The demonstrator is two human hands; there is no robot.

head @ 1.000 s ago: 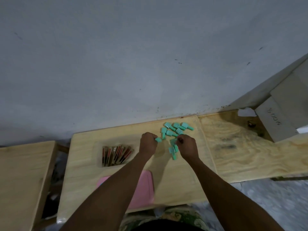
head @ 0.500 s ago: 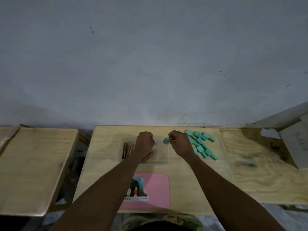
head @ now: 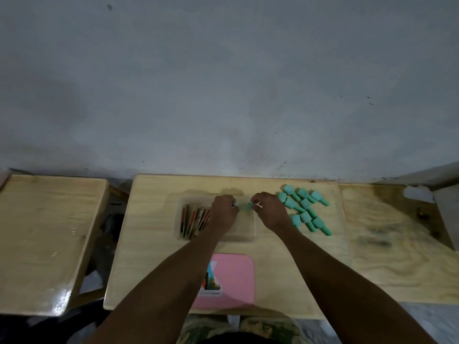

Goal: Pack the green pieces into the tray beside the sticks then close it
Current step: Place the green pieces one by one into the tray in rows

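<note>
Compared with a second earlier, both hands had carried small mint-green plastic pieces from the loose pile on the pale wooden desk [head: 154, 256] across to the shallow clear rectangular tray [head: 248, 234]. The left hand [head: 223, 213] and right hand [head: 269, 211] were each pinched narrowly on a green piece [head: 246, 206] over the tray's empty right half, beside the bundle of red-and-brown sticks [head: 195, 220]. Most of the green pieces [head: 304, 209] remained on the desk just right of the tray and the pink flat lid [head: 236, 276] lay nearer the person, so packing was judged barely begun.
</note>
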